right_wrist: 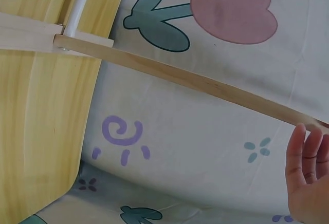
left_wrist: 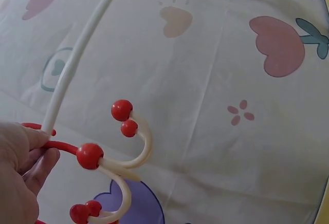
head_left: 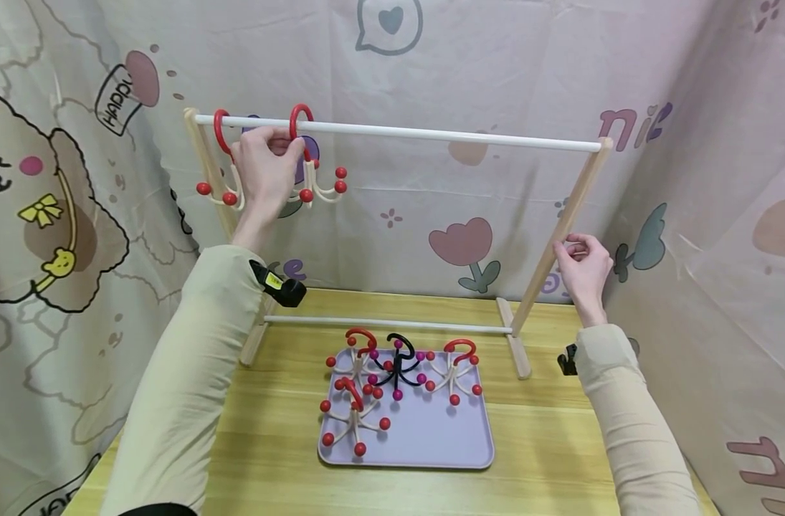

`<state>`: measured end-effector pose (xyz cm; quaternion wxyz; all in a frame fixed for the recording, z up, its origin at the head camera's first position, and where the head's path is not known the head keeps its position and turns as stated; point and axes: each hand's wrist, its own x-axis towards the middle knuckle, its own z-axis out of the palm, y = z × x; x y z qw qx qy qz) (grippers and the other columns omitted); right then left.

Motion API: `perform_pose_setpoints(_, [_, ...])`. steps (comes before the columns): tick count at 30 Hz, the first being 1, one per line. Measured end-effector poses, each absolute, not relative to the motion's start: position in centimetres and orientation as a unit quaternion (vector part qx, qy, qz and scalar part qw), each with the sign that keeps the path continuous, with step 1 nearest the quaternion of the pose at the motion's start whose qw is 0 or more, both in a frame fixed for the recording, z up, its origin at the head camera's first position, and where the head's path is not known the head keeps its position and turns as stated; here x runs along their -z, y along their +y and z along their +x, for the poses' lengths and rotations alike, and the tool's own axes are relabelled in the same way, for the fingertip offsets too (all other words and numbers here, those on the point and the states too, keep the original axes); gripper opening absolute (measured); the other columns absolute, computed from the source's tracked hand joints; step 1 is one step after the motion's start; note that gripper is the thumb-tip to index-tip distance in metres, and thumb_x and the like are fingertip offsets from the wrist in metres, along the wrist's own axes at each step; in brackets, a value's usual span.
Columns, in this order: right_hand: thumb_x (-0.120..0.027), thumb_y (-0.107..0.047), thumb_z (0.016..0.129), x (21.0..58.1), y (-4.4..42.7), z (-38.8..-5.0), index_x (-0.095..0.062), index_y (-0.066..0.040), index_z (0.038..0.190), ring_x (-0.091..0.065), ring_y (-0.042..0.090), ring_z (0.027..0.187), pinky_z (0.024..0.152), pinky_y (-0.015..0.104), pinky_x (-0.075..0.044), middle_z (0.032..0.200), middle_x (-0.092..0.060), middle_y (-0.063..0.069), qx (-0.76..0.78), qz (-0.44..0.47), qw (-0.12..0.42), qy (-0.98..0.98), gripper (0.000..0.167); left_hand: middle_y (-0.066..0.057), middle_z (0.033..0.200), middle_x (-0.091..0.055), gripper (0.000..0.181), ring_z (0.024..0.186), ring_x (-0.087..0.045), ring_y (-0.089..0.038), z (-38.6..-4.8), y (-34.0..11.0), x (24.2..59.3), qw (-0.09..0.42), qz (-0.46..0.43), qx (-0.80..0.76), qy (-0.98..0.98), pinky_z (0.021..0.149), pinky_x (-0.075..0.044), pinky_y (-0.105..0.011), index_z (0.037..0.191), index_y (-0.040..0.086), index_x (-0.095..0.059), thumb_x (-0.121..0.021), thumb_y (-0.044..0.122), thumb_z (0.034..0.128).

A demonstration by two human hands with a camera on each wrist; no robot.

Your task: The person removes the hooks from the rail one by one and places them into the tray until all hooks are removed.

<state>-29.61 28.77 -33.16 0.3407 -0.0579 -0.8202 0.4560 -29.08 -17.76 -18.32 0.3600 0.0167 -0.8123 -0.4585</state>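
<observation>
My left hand (head_left: 266, 168) pinches the red hook of a cream multi-arm hanger (head_left: 309, 172) with red ball tips. That hook loops over the white top rail (head_left: 444, 134) of a wooden rack; the left wrist view shows the pinched hook (left_wrist: 62, 146) beside the rail (left_wrist: 82, 49). To the left, a second red-hooked hanger (head_left: 221, 132) hangs on the rail, partly behind the hand. My right hand (head_left: 584, 271), fingers loosely bent, is at the rack's right post (head_left: 560, 229). In the right wrist view its fingertips are at the post's edge (right_wrist: 205, 84); whether they touch is unclear.
A lilac tray (head_left: 431, 444) on the wooden table (head_left: 547, 444) carries several hangers: a black one (head_left: 398, 365) with magenta balls and red-hooked ones (head_left: 355, 423). The rack's lower white bar (head_left: 386, 324) runs behind the tray. Printed curtain (head_left: 392, 201) encloses the back and sides.
</observation>
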Motion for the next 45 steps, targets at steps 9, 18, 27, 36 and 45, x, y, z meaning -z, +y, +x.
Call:
perform_pose_setpoints(9, [-0.067,-0.028,0.094,33.0,28.5,-29.7,-0.069,0.001,0.109,-0.048,-0.01,0.066,0.083,0.02,-0.036,0.073,-0.049,-0.026,-0.435,-0.084,0.342,-0.829,0.032,-0.013,0.111,-0.076,0.029,0.081,-0.06,0.001,-27.9,-17.7,17.8,0.375,0.004,0.475,-0.796,0.09,-0.047,-0.019,0.117,0.01,-0.075,-0.069,0.028,0.0949])
perform_pose_setpoints(18, [-0.066,-0.033,0.095,32.6,28.6,-29.8,-0.068,-0.001,0.113,-0.051,-0.008,0.068,0.062,0.009,-0.042,0.079,-0.051,-0.021,-0.435,-0.089,0.325,-0.835,0.036,-0.007,0.103,-0.078,0.026,0.079,-0.066,0.0,-25.1,-16.5,17.8,0.366,-0.042,0.526,-0.766,0.077,-0.053,-0.014,0.111,0.008,-0.076,-0.075,0.025,0.0907])
perform_pose_setpoints(27, [-0.066,-0.034,0.095,32.7,28.8,-29.8,-0.067,-0.003,0.113,-0.051,-0.007,0.068,0.062,0.012,-0.041,0.078,-0.051,-0.022,-0.439,-0.092,0.319,-0.835,0.036,-0.013,0.093,-0.077,0.023,0.072,-0.068,-0.004,-21.1,-14.3,21.0,0.289,-0.13,0.555,-0.769,0.071,-0.057,-0.016,0.108,-0.001,-0.072,-0.076,0.011,0.0886])
perform_pose_setpoints(36, [-0.065,-0.036,0.096,32.8,28.9,-29.7,-0.067,-0.004,0.115,-0.052,-0.005,0.069,0.058,0.008,-0.041,0.081,-0.051,-0.021,-0.436,-0.089,0.312,-0.839,0.037,-0.018,0.095,-0.076,0.018,0.072,-0.07,-0.012,-17.4,-11.2,25.0,0.154,-0.187,0.547,-0.801,0.07,-0.06,-0.023,0.105,-0.002,-0.069,-0.073,0.002,0.088])
perform_pose_setpoints(45, [-0.065,-0.035,0.096,32.8,29.1,-29.7,-0.067,-0.005,0.115,-0.053,-0.007,0.065,0.053,0.006,-0.043,0.08,-0.052,-0.021,-0.439,-0.081,0.308,-0.84,0.036,-0.013,0.085,-0.073,0.017,0.067,-0.066,-0.012,-14.8,-8.1,30.0,0.045,-0.205,0.532,-0.821,0.065,-0.06,-0.022,0.104,0.002,-0.068,-0.073,0.003,0.0879])
